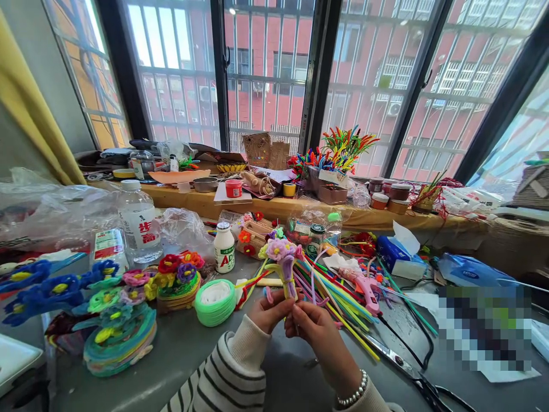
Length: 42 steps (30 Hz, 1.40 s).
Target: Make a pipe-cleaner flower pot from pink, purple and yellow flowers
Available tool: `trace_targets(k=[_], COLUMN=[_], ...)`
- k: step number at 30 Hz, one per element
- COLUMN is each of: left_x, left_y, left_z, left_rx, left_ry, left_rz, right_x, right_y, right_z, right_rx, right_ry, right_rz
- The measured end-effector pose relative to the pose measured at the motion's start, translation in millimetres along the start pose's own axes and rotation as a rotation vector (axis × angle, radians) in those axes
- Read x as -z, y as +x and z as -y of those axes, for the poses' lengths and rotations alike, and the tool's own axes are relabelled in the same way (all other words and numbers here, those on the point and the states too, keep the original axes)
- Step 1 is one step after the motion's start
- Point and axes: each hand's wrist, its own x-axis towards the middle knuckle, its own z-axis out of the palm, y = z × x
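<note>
Near the centre of the frame, a small posy of pink and lilac fuzzy-wire flowers with purple and yellow stems [288,273] stands upright between two hands. The left hand [270,311] pinches its stems; the right hand [316,329], fingertips drawn close, pinches at their lower end. The step looks like binding or twisting the stems together — the next move probably calls for a firm left pinch while the right works round the base. Lower right lie open-handled metal scissors [398,361] — near, but unheld.
</note>
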Motion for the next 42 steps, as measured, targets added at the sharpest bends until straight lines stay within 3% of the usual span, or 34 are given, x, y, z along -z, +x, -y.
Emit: trace_targets(k=[13, 18, 23, 31, 42], left_x=[3.8, 4.3, 1.1, 3.5, 5.8], left_y=[1.3, 3.2, -0.3, -3.5, 0.4], left_z=[-8.5, -9.4, -7.7, -20.6, -18.8], left_rx=[-0.081, -0.087, -0.127, -0.044, -0.006], left_ry=[0.313, 0.362, 0.335, 0.41, 0.365], left_rz=[-0.209, -0.148, -0.168, -0.009, -0.04], right_x=[-0.7, -1.4, -4.0, -4.8, -2.3], right_y=[2.4, 0.6, -3.1, -6.1, 0.2], right_z=[-10.0, -8.6, -5.2, 1.0, -10.6], right_rx=[-0.064, -0.004, 0.023, -0.026, -0.055], right_ry=[0.048, -0.135, -0.291, -0.107, -0.046], right_rz=[0.071, 0.039, 0.025, 0.059, 0.05])
